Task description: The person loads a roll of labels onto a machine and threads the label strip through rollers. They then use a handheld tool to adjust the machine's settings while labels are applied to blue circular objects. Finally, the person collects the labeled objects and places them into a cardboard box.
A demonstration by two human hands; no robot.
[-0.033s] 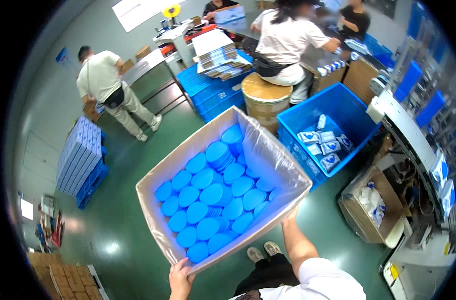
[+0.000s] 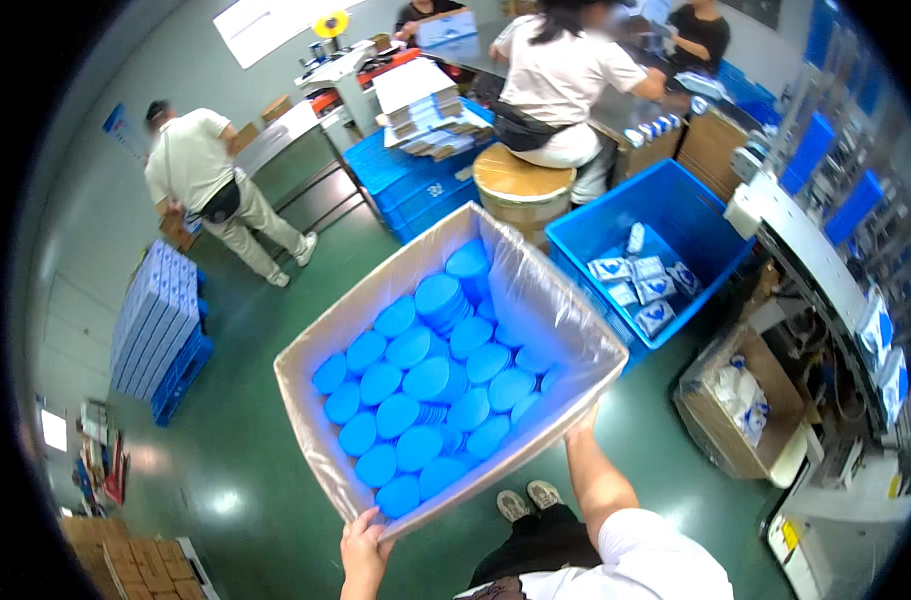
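Observation:
A large cardboard box (image 2: pixel 313 462) lined with clear plastic is carried in front of me, above the floor. Inside it stand many stacks of round blue discs (image 2: pixel 412 402). My left hand (image 2: pixel 363 543) grips the near left corner, with its thumb over the rim. On the near right side, my right hand (image 2: pixel 582 425) is against the box wall, its fingers mostly hidden beneath or behind it.
A blue crate (image 2: pixel 585 270) with white-and-blue packets stands ahead to the right, beside a drum-like seat (image 2: pixel 523 185) with a seated person. Machinery and an open carton (image 2: pixel 700 420) are at right. Another person (image 2: pixel 200 165) stands at left near stacked boxes on a pallet (image 2: pixel 182 380).
The view has shifted slightly, and the surroundings appear a little further left in the picture. The box stays held in both hands.

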